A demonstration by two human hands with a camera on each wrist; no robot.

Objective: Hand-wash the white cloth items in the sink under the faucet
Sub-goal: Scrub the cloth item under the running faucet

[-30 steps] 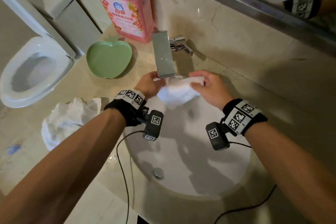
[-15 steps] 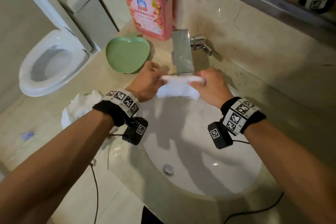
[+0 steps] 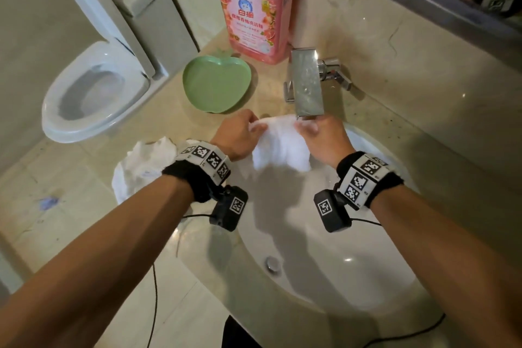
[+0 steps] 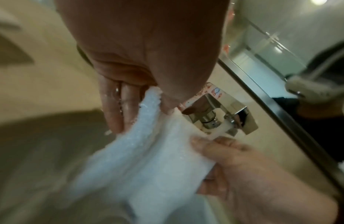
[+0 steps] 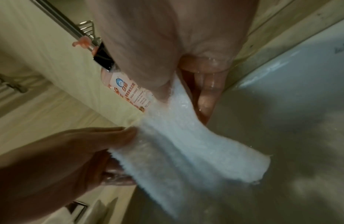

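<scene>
Arms: bare, no sleeves.
Left wrist band (image 3: 202, 165): black cuff, white strip with square black-white markers.
Right wrist band (image 3: 367, 178): same type.
Cameras: 2 black boxes, 1 marker each, thin black cables.

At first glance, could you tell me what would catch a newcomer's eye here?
The white cloth, stretched between the left hand and right hand under the faucet above the sink. Then the pink detergent bottle behind the green apple-shaped dish, and a crumpled white cloth on the counter.
</scene>
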